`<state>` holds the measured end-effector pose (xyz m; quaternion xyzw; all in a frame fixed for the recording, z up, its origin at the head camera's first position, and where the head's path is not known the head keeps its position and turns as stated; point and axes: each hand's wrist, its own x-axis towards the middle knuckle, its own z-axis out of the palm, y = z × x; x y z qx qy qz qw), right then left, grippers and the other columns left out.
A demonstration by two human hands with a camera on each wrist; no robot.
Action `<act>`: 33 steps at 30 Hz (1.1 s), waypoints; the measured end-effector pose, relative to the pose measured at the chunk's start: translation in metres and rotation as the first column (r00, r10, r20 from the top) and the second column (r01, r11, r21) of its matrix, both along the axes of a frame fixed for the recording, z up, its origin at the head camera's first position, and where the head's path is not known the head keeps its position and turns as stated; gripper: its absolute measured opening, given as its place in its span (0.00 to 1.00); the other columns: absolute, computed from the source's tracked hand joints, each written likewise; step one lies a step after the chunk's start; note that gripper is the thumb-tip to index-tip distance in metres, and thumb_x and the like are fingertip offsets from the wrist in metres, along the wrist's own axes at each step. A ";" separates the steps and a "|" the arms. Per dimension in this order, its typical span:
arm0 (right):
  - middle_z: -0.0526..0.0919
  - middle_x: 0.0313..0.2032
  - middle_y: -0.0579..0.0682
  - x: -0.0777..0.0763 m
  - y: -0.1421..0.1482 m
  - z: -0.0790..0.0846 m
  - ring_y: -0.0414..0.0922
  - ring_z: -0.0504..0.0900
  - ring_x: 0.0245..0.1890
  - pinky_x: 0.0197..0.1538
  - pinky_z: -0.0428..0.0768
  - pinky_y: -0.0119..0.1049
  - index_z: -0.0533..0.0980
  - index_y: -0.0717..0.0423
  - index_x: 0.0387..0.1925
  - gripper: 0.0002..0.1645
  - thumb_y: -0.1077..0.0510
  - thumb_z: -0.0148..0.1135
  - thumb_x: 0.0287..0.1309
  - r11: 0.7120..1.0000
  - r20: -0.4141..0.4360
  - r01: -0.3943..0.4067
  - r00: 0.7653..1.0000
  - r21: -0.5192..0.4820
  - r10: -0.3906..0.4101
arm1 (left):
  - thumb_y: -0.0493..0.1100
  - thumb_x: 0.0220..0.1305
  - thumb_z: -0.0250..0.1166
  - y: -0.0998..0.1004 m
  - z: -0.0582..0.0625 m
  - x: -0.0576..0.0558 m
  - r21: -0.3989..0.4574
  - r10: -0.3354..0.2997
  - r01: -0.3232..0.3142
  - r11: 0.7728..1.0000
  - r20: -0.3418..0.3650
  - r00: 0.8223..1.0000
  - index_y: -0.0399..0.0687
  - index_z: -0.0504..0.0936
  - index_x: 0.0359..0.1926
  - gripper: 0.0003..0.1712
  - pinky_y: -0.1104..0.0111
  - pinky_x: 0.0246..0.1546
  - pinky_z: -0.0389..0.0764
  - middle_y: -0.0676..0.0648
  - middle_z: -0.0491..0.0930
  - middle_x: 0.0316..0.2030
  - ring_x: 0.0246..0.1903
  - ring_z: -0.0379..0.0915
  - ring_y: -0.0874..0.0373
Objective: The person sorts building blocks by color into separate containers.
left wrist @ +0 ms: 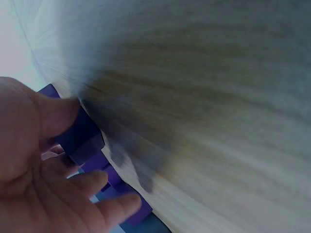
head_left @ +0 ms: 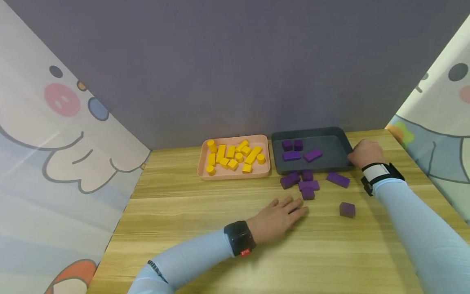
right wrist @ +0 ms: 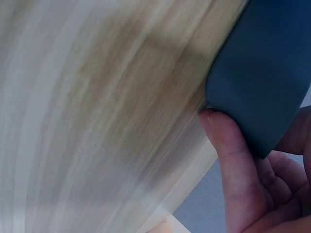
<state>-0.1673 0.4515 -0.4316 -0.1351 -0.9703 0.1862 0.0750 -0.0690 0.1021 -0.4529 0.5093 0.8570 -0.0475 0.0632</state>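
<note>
My left hand (head_left: 273,222) is low over the table, in front of the cluster of purple blocks (head_left: 308,185). Between its thumb and index finger it holds a purple block (left wrist: 83,138), mostly covered in the head view; the other fingers are spread. At the right end of the dark grey tray (head_left: 332,149), my right hand (head_left: 369,154) grips the rim. The right wrist view shows the thumb against the tray's outer wall (right wrist: 257,73), with other fingers partly hidden behind it. Several purple blocks (head_left: 291,156) lie inside the tray.
A pink tray (head_left: 202,173) with several yellow blocks (head_left: 232,164) stands left of the grey one. Apart from the cluster lie a long purple block (head_left: 338,179) and a purple cube (head_left: 347,209). A grey wall (head_left: 235,73) rises behind the wooden table (head_left: 165,228).
</note>
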 end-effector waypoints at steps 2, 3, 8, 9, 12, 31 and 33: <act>0.65 0.07 0.44 0.000 0.000 0.000 0.48 0.67 0.15 0.19 0.60 0.37 0.66 0.54 0.02 0.23 0.59 0.61 0.46 1.000 -0.007 -0.002 1.000 0.003 0.002 | 0.41 0.75 0.50 0.000 0.001 -0.001 0.038 -0.026 0.026 0.999 -0.002 1.000 0.59 0.55 0.76 0.32 0.61 0.70 0.68 0.48 0.58 0.75 0.73 0.58 0.52; 0.66 0.07 0.44 -0.001 0.000 0.000 0.48 0.67 0.15 0.19 0.61 0.37 0.66 0.54 0.02 0.23 0.60 0.61 0.46 1.000 -0.007 -0.003 1.000 0.002 0.003 | 0.40 0.74 0.52 0.000 0.001 -0.002 0.056 -0.041 0.041 0.998 -0.008 0.999 0.57 0.59 0.74 0.30 0.66 0.68 0.70 0.48 0.64 0.72 0.70 0.64 0.54; 0.67 0.07 0.45 0.002 -0.001 0.002 0.49 0.68 0.16 0.19 0.62 0.37 0.68 0.55 0.02 0.23 0.60 0.60 0.46 1.000 -0.005 -0.014 1.000 0.006 0.014 | 0.43 0.69 0.61 -0.001 0.003 -0.006 0.126 -0.064 0.063 0.990 0.006 0.998 0.55 0.74 0.63 0.22 0.80 0.54 0.77 0.53 0.79 0.53 0.52 0.78 0.65; 0.68 0.07 0.45 0.002 -0.001 0.003 0.49 0.69 0.16 0.19 0.62 0.37 0.69 0.55 0.02 0.22 0.60 0.60 0.46 1.000 -0.005 -0.015 1.000 0.005 0.015 | 0.43 0.68 0.62 -0.002 0.003 -0.007 0.129 -0.065 0.062 0.990 0.023 0.998 0.55 0.75 0.61 0.21 0.81 0.53 0.77 0.54 0.80 0.51 0.50 0.78 0.66; 0.73 0.08 0.47 0.003 0.000 0.004 0.51 0.72 0.17 0.19 0.63 0.37 0.74 0.59 0.04 0.19 0.60 0.61 0.46 1.000 -0.011 -0.015 1.000 0.004 0.015 | 0.37 0.64 0.64 -0.004 0.009 -0.011 0.150 -0.063 0.053 0.987 0.066 0.996 0.55 0.78 0.58 0.21 0.81 0.53 0.77 0.55 0.81 0.50 0.49 0.78 0.68; 0.79 0.11 0.52 -0.001 0.003 -0.003 0.52 0.75 0.19 0.20 0.67 0.38 0.80 0.65 0.12 0.14 0.60 0.62 0.47 0.999 0.020 0.029 0.999 -0.041 -0.029 | 0.32 0.63 0.63 0.017 0.075 -0.105 0.542 0.183 -0.166 0.824 0.022 0.983 0.47 0.80 0.58 0.22 0.73 0.52 0.81 0.48 0.82 0.55 0.53 0.81 0.57; 0.77 0.10 0.51 -0.002 0.002 -0.004 0.51 0.74 0.17 0.19 0.66 0.37 0.79 0.63 0.10 0.15 0.61 0.62 0.46 0.999 0.012 0.026 1.000 -0.040 -0.026 | 0.31 0.63 0.62 0.018 0.079 -0.114 0.566 0.202 -0.177 0.805 0.019 0.979 0.47 0.80 0.58 0.23 0.72 0.52 0.81 0.47 0.82 0.56 0.53 0.81 0.57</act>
